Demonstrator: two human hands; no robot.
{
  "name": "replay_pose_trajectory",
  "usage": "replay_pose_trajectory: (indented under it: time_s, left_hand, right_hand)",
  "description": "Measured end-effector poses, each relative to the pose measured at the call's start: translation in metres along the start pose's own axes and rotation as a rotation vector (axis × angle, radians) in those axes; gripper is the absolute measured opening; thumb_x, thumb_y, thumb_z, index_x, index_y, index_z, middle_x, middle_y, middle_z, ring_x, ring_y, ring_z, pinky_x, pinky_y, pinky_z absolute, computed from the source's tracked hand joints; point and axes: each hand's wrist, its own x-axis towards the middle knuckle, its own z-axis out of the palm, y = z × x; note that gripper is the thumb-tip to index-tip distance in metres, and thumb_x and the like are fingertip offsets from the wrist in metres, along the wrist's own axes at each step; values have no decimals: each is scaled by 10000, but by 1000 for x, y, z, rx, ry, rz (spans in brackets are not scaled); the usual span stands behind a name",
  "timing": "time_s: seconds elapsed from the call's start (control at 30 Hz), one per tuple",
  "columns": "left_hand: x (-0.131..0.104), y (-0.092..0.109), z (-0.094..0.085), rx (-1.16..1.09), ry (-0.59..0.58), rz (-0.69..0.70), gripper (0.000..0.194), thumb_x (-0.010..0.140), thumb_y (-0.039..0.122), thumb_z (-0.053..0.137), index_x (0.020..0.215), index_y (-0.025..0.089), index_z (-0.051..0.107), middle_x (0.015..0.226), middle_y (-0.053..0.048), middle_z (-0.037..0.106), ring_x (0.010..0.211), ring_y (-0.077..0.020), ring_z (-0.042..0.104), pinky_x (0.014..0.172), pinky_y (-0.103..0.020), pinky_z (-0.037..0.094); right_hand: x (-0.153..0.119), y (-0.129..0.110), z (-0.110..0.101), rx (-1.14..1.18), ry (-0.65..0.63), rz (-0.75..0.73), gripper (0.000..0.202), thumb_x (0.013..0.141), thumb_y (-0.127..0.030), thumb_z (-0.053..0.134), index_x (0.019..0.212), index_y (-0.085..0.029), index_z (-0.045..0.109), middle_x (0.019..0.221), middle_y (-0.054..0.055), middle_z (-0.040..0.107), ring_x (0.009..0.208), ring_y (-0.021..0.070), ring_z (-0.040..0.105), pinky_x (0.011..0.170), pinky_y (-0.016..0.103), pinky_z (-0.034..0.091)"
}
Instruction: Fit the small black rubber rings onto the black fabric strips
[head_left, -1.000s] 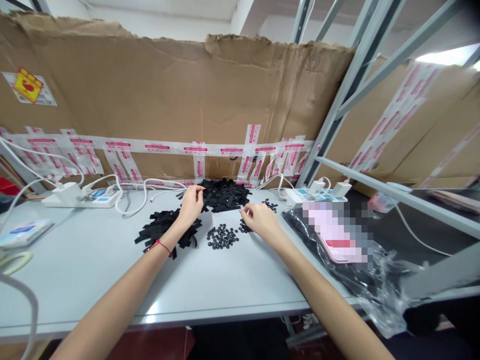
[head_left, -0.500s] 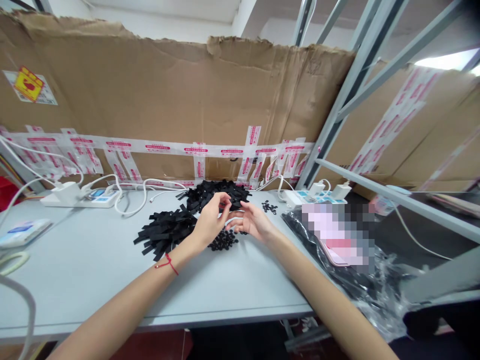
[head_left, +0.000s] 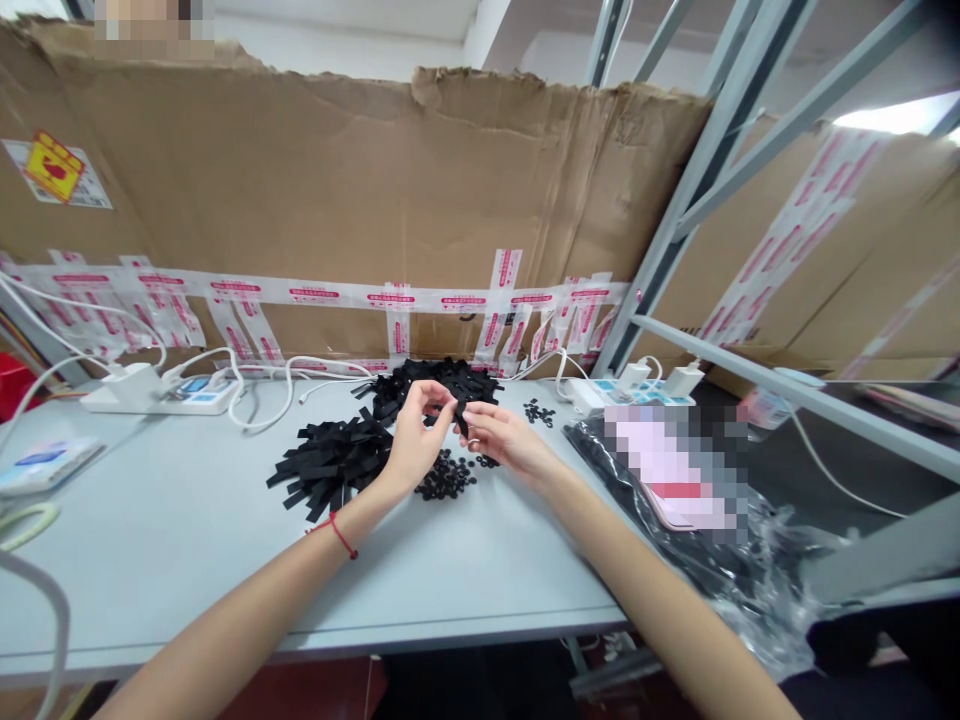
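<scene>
Above a grey table (head_left: 225, 560), left hand (head_left: 416, 445) and right hand (head_left: 504, 438) pinch one black strip (head_left: 459, 415) together; big piles of strips (head_left: 330, 465) and rings (head_left: 444, 478) remain.

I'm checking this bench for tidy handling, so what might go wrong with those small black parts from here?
Both hands, left hand and right hand, pinch one black strip in mid-air above the loose black rings; a slip could drop it among them. The left forearm lies close to the nearer strip pile and might sweep pieces about. A few stray rings lie near the plastic bag and could get lost there.
</scene>
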Motion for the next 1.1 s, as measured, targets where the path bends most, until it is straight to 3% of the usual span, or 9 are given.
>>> replay_pose_trajectory:
  time_s: [0.1, 0.27, 0.47, 0.6, 0.7, 0.8, 0.87, 0.97, 1.1]
  left_hand:
    - [1, -2, 0, -121, 35, -105, 144, 821, 236, 588, 885, 184, 469, 847, -16, 563, 806, -126, 583, 759, -272, 468]
    - [1, 2, -1, -186, 19, -199, 182, 785, 257, 608, 860, 189, 458, 832, -4, 576, 794, -122, 590, 770, -270, 467]
    - [2, -7, -1, -187, 24, -337, 156, 777, 239, 607, 851, 179, 483, 839, -10, 592, 793, -127, 589, 778, -280, 471]
    - [11, -6, -10, -34, 52, -252, 114, 816, 235, 562, 902, 177, 516, 885, -31, 605, 846, -146, 581, 820, -294, 448]
    - [16, 6, -21, 52, -156, -109, 222, 906, 350, 443, 925, 174, 578, 936, -44, 629, 919, -168, 575, 859, -303, 423]
    - [17, 14, -31, 136, -524, -120, 325, 901, 440, 444, 852, 170, 619, 842, -23, 645, 827, -166, 572, 773, -282, 433]
    - [16, 12, -35, 184, -677, -141, 335, 884, 460, 470, 813, 165, 612, 736, 0, 615, 706, -144, 533, 672, -259, 417]
    - [16, 5, -37, 162, -746, -174, 376, 893, 485, 436, 787, 158, 588, 642, 25, 535, 600, -114, 457, 588, -239, 371]
    - [17, 5, -39, 87, -759, -240, 378, 867, 522, 466, 819, 160, 564, 662, 26, 513, 604, -110, 439, 572, -232, 358]
  right_hand:
    - [-1, -2, 1, -102, 38, -25, 351, 630, -335, 777, 880, -160, 605, 713, -10, 636, 614, 84, 575, 612, 214, 415]
    - [-2, 1, 3, -285, -6, -42, 339, 738, -476, 662, 860, -166, 603, 809, 16, 628, 692, 108, 601, 598, 219, 399]
    - [1, 5, 0, -495, 33, -186, 248, 813, -417, 530, 775, -175, 567, 727, 14, 611, 651, 111, 540, 565, 215, 376]
    - [-1, 4, -1, -806, 99, -317, 188, 829, -292, 442, 676, -191, 482, 571, -35, 505, 530, 102, 447, 556, 231, 347]
    - [-4, 3, 0, -994, 70, -374, 190, 799, -227, 427, 613, -189, 430, 536, -53, 391, 511, 92, 357, 533, 229, 287]
    - [-6, 3, 1, -1013, -2, -378, 206, 822, -249, 412, 626, -188, 428, 547, -54, 365, 514, 91, 330, 522, 228, 262]
    - [-6, 2, 1, -1003, -17, -376, 232, 850, -275, 402, 640, -185, 445, 561, -50, 382, 526, 93, 339, 529, 227, 271]
    - [-6, 2, 0, -985, -17, -372, 247, 874, -298, 400, 673, -182, 483, 579, -45, 408, 536, 95, 357, 534, 226, 284]
    - [-4, 2, -1, -948, -2, -405, 236, 889, -337, 410, 755, -181, 526, 598, -44, 415, 541, 97, 359, 531, 224, 290]
